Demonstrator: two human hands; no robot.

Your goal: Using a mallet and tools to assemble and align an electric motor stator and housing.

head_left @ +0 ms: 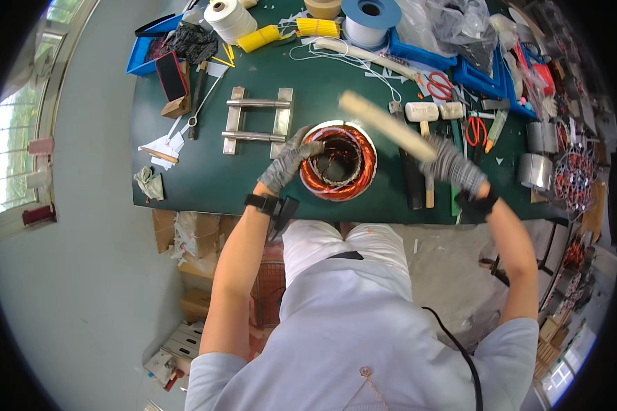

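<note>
A round motor stator [365, 171] with a thick ring of copper windings stands on the green table in front of me, its dark bore facing up. My left hand [288, 161], in a grey glove, grips the left side of the winding ring, fingers bent over it toward the bore. My right hand [456, 166], also gloved, is closed round one end of a pale wooden stick [380, 122]. The stick is raised above the table and slants up and left, its far end beyond the stator, slightly smeared by motion.
Left of the stator lies a metal frame with two bars [259, 103]. To the right are a white-headed mallet [422, 113] and red-handled scissors [474, 130]. A phone [171, 75], thread spools [230, 20] and blue bins [483, 77] line the far side.
</note>
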